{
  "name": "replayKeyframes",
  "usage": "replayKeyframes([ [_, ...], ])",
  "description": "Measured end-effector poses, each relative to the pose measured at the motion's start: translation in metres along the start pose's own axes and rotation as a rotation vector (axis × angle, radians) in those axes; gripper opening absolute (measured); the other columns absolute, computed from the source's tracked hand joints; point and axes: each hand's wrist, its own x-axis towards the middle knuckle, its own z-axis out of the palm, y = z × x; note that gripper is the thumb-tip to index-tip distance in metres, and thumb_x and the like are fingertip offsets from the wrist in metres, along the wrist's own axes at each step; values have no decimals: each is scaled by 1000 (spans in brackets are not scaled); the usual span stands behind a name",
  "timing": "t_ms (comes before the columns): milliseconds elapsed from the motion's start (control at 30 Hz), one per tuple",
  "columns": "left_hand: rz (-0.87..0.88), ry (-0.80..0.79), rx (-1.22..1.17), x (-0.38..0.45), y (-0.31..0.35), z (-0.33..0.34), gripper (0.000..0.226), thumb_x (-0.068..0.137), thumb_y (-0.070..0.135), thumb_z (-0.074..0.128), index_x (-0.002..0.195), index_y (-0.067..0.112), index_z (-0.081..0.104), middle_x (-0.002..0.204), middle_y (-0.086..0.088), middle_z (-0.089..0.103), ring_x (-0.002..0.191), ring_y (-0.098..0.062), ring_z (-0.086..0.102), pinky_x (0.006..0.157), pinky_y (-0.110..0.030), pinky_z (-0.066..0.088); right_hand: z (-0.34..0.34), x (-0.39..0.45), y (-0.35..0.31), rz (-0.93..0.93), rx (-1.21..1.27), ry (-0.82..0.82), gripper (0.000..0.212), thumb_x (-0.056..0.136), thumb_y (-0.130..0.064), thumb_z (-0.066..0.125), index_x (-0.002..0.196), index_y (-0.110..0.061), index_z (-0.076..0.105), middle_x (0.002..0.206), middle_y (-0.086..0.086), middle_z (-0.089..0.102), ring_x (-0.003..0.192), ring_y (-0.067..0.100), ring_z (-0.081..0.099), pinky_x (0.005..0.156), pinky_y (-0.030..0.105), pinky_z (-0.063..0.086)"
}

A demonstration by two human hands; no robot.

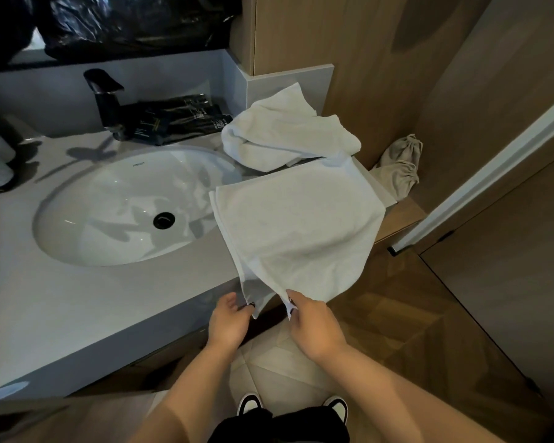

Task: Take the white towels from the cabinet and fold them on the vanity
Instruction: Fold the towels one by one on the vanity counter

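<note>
- Head view, item 1: white towel (298, 228), doubled over, spread on the right end of the vanity (87, 302). Its long axis runs from 12 o'clock at the far edge down to 6 o'clock, where its near end hangs past the counter's front edge towards the person.
- Item 2: second white towel (285, 135), crumpled in a loose heap at the vanity's back right corner, at 12 o'clock from the spread towel and touching its far edge.
- Item 3: oval sink (87, 219) with dark drain, at 9 o'clock from the spread towel; dark faucet (106, 97) behind it; dark packets (179, 121) just right of the faucet.
- Item 4: surroundings: grey stone counter, wooden wall panels (381, 59) to the right, beige drawstring bag (400, 167) on a low shelf at 3 o'clock, wood-and-tile floor below.
- Item 5: left hand (227, 321), palm inward, fingertips pinching the lower left corner of the spread towel.
- Item 6: right hand (314, 327), knuckles up, fingers closed on the neighbouring lower corner; the hands sit near each other, forearms reaching forward.
</note>
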Motion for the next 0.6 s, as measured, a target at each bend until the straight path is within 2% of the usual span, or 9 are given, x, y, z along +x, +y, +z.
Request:
replayKeyframes([
  [33, 5, -27, 33, 5, -2, 3, 54, 92, 19, 67, 141, 12, 47, 143, -5, 53, 127, -21, 53, 101, -33, 41, 1, -1, 1, -21, -6, 5, 28, 94, -4, 41, 113, -15, 58, 87, 6, 65, 74, 23, 59, 62, 29, 44],
  [67, 12, -35, 56, 9, -2, 5, 47, 93, 20, 66, 137, 12, 52, 139, -6, 56, 124, -23, 55, 98, -33, 44, 2, -3, 1, -44, -16, 9, 25, 96, -6, 40, 111, -15, 59, 84, 4, 63, 74, 23, 59, 60, 28, 40],
  [100, 25, -36, 61, 13, -1, 7, 32, 94, 19, 63, 125, 12, 59, 128, -6, 63, 114, -23, 59, 89, -30, 47, 3, -5, 1, -67, -31, 14, 24, 97, -9, 40, 108, -14, 60, 83, 4, 63, 76, 25, 61, 59, 29, 39],
  [167, 53, -58, 45, 15, 1, 8, 8, 97, 15, 57, 100, 11, 63, 102, -7, 67, 96, -23, 61, 72, -25, 45, 4, -8, 3, -109, -53, 37, 27, 99, -13, 42, 113, -15, 65, 96, 3, 68, 89, 25, 64, 67, 30, 44],
  [267, 91, -97, -66, 11, 0, 11, 7, 99, 14, 50, 98, 11, 57, 100, -10, 62, 96, -22, 58, 78, -29, 45, 4, -11, 8, -153, -42, 84, 32, 100, -16, 46, 126, -15, 64, 116, 2, 67, 103, 20, 63, 82, 30, 51],
  [300, 101, -84, -125, 9, 0, 13, 3, 98, 14, 53, 100, 12, 55, 101, -9, 62, 96, -20, 59, 79, -27, 45, 4, -11, 10, -159, -36, 97, 32, 99, -16, 47, 126, -16, 65, 115, 1, 67, 102, 19, 64, 81, 31, 52],
  [433, 117, 21, -230, 6, 4, 16, 19, 94, 16, 65, 107, 12, 52, 95, -3, 67, 89, -13, 64, 72, -23, 48, 6, -11, 12, -138, -36, 140, 30, 97, -15, 51, 122, -18, 68, 109, -3, 65, 95, 16, 64, 73, 24, 48],
  [500, 125, 7, -178, 6, 5, 18, 4, 97, 16, 62, 99, 15, 59, 90, 0, 68, 90, -18, 66, 79, -30, 52, 6, -11, 12, -133, -34, 158, 29, 97, -15, 52, 121, -18, 68, 108, -4, 65, 93, 14, 64, 71, 21, 46],
  [600, 81, -88, -247, 0, 9, 16, 13, 100, 12, 55, 95, 15, 67, 97, -3, 71, 100, -24, 66, 91, -39, 51, 4, -12, 10, -125, -23, 178, 27, 96, -16, 55, 118, -20, 70, 105, -6, 63, 90, 11, 62, 68, 19, 44],
])
